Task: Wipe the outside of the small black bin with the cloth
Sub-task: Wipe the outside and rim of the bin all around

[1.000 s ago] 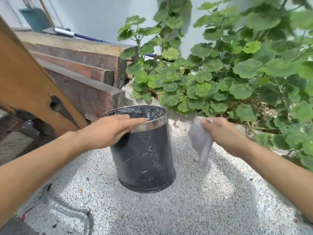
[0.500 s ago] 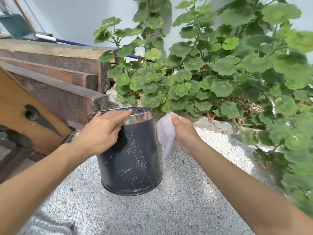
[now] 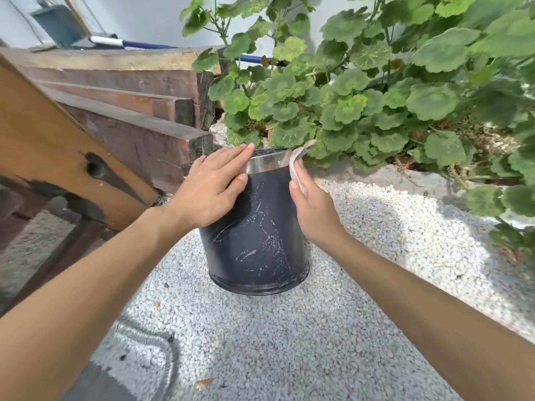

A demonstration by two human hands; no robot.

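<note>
The small black bin stands upright on white gravel in the middle of the view, its wall streaked with pale scratches and its top ringed by a silver band. My left hand lies flat over the bin's upper left side and rim, fingers together, steadying it. My right hand presses a pale cloth against the bin's upper right side; most of the cloth is hidden under the palm, with one corner sticking up above the rim.
Stacked dark wooden beams and an orange-brown board stand close on the left. A large green-leaved plant crowds the back and right. A corrugated hose lies on the gravel at the lower left.
My right hand has carried the cloth leftwards from the air onto the bin's right side. My left hand has slid from the rim down onto the upper wall.
</note>
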